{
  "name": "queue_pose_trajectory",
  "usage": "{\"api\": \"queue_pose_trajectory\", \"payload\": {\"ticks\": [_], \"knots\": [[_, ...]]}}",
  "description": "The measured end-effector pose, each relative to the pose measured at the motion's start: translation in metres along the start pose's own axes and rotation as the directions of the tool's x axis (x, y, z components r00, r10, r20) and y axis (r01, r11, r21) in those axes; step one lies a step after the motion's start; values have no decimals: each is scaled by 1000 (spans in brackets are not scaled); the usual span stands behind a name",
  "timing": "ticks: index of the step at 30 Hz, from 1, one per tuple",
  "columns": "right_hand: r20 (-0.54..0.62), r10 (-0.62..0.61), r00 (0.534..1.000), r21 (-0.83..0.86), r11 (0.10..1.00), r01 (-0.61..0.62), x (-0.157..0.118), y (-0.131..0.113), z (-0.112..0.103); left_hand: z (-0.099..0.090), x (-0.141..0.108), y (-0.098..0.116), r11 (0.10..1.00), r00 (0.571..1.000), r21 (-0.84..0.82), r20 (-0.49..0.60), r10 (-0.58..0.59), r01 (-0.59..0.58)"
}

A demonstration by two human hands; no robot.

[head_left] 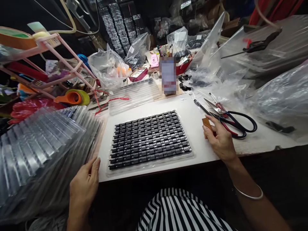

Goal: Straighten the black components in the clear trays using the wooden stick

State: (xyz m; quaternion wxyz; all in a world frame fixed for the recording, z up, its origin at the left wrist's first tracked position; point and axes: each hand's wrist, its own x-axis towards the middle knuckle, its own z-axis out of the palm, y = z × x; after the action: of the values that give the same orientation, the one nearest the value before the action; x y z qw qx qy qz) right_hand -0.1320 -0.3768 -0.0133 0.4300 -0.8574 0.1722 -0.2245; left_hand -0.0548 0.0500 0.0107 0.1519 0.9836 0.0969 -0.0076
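While the right hand (220, 139) has its grip closed on a brown block (206, 124) over the table (199, 157), the left hand (84, 179) is loosely curled by the front edge, near the clear trays (40, 150); whether it holds anything, I cannot tell. Between the hands, a tray (149, 165) of black parts (149, 138) lies flat. Scissors (234, 123) lie just beside the right hand.

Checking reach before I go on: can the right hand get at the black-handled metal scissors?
Probably yes: the scissors lie beside the right hand, largely uncovered, though that hand holds a small brown block.
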Motion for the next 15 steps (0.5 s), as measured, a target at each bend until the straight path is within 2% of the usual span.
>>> {"api": "queue_pose_trajectory", "payload": {"ticks": [3, 6, 9, 11, 13, 14, 15], "knots": [[46, -12, 999, -162, 987, 19, 8, 3, -5, 2, -5, 3, 986, 993, -145, -98, 70, -84], [-38, -99, 994, -360, 929, 78, 19, 6, -12, 5, -10, 8, 938, 971, -273, -167, 170, -211], [-141, -257, 956, -538, 831, 143, 24, 2, -12, 4, -12, 12, 886, 964, -403, -221, 151, -231], [-125, -341, 932, -528, 818, 228, 19, -6, -5, 2, -13, 13, 857, 965, -475, -246, 88, -199], [-15, -387, 922, -392, 851, 350, 8, -13, 6, 0, -12, 14, 775, 979, -621, -201, -18, -113], [61, -404, 913, -308, 862, 402, 2, -16, 13, -1, -11, 15, 681, 987, -730, -145, -75, -55], [124, -408, 904, -262, 866, 427, -5, -17, 19, -2, -9, 16, 546, 990, -838, -73, -119, 4]]}}
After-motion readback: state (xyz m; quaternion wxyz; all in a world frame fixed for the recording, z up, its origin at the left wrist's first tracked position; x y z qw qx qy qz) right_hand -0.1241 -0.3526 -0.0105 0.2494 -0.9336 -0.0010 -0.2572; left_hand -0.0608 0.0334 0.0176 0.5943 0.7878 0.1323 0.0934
